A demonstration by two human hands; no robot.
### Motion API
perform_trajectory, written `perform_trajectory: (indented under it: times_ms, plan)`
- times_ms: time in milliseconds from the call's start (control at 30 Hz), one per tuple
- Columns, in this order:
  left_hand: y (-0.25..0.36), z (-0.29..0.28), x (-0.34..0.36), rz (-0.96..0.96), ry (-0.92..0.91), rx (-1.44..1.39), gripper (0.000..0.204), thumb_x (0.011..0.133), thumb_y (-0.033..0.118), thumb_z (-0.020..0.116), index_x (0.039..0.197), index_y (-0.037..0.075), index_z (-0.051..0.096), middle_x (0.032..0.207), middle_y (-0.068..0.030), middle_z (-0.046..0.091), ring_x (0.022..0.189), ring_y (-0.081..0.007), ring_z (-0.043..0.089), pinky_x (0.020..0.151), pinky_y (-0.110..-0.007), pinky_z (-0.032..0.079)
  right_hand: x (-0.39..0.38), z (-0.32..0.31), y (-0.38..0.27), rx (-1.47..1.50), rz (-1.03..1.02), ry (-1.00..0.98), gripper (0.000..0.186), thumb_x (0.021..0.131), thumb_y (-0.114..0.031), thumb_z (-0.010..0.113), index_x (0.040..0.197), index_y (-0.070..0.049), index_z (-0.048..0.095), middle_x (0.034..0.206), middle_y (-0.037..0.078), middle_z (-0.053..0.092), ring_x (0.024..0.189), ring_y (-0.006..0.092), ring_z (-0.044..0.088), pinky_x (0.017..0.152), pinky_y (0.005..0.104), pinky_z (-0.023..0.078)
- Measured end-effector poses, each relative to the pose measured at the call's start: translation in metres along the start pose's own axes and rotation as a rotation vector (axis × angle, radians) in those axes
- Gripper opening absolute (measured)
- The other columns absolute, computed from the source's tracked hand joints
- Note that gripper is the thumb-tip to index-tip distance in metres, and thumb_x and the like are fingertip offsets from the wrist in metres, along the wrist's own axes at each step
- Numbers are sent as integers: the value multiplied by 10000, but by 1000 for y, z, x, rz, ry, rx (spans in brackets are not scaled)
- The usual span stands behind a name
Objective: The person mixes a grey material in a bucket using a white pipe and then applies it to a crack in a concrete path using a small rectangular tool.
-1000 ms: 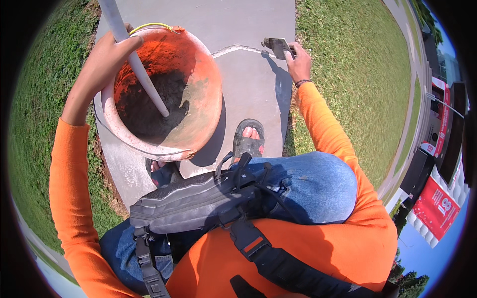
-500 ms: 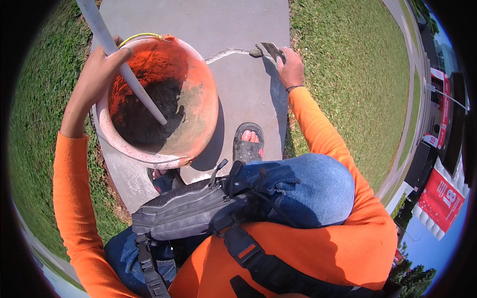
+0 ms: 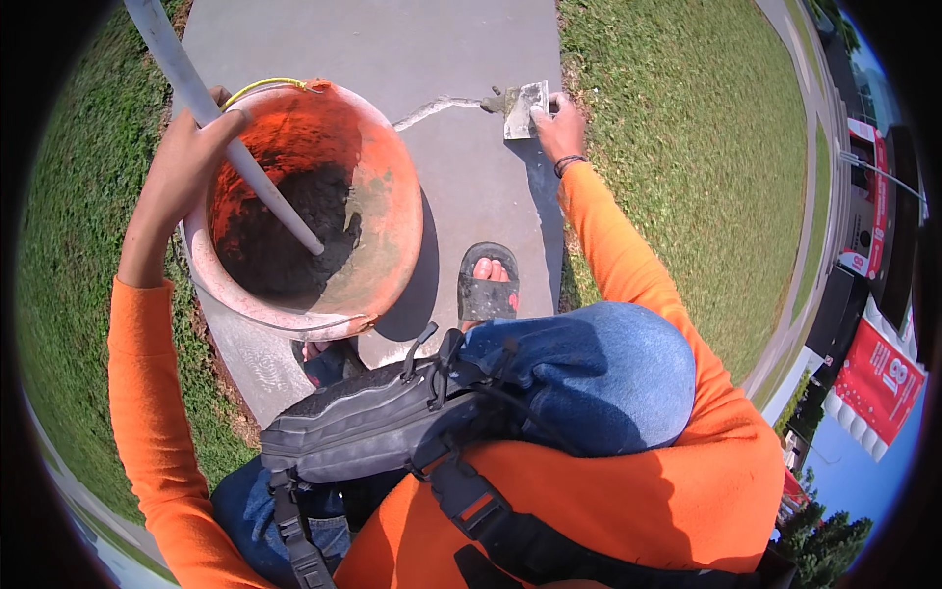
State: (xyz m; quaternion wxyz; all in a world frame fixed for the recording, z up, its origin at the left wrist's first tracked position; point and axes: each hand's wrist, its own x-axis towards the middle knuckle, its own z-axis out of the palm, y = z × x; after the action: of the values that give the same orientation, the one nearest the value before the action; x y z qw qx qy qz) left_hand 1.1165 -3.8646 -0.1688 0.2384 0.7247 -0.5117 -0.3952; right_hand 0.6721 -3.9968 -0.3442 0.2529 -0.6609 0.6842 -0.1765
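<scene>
My left hand (image 3: 186, 147) is closed around a long pale pole (image 3: 265, 182) at the bucket's left rim. The pole slants down into the orange bucket (image 3: 392, 231), its lower end in grey wet mortar (image 3: 319, 201). My right hand (image 3: 561, 130) grips a small rectangular scraper (image 3: 527, 110) with a mortar-smeared flat blade; its handle is hidden by my fingers. Beside the blade sits a dab of mortar (image 3: 494, 102) at the right end of a pale, ragged crack line (image 3: 432, 111) crossing the concrete path.
The grey concrete path (image 3: 481, 187) runs between grass on the left (image 3: 83, 255) and on the right (image 3: 687, 147). My sandaled foot (image 3: 489, 285) is right of the bucket. A grey bag (image 3: 363, 422) hangs across my lap. Red-and-white banners (image 3: 876, 368) stand far right.
My right hand has shifted slightly left and turned the scraper, so its broad face now shows. The bucket and pole appear slightly lower and further left in view, with my left hand still there.
</scene>
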Motion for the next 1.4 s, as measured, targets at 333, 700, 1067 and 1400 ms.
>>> perform_trajectory:
  times_ms: [333, 700, 1067, 1400]
  plan:
    - [-1, 2, 1, -9, 13, 20, 369, 886, 335, 581, 944, -29, 588, 793, -51, 522, 767, -151, 505, 723, -317, 438, -10, -27, 24, -152, -1, 23, 309, 824, -167, 686, 1117, -76, 649, 947, 162, 710, 909, 368, 676, 843, 442, 529]
    - [6, 1, 2, 0, -16, 40, 377, 887, 338, 571, 956, -33, 588, 792, -67, 527, 774, -160, 514, 732, -316, 441, -15, -15, 28, -351, -474, 104, 339, 776, -91, 725, 1106, -157, 685, 1100, 31, 684, 1044, 254, 614, 906, 402, 479]
    - [-3, -2, 5, -28, -33, 18, 385, 896, 343, 566, 945, -39, 587, 796, -48, 527, 766, -135, 498, 697, -305, 425, -20, -20, 22, -266, -483, 172, 313, 757, -80, 729, 1058, -159, 699, 1071, 27, 690, 1022, 251, 620, 904, 409, 474]
    - [-4, -2, 6, -9, -16, 0, 392, 891, 354, 571, 950, -33, 588, 794, -54, 528, 768, -148, 499, 711, -313, 428, -3, -17, 32, -38, -259, 252, 256, 853, -104, 659, 1104, -56, 664, 1023, 164, 700, 946, 352, 672, 858, 425, 520]
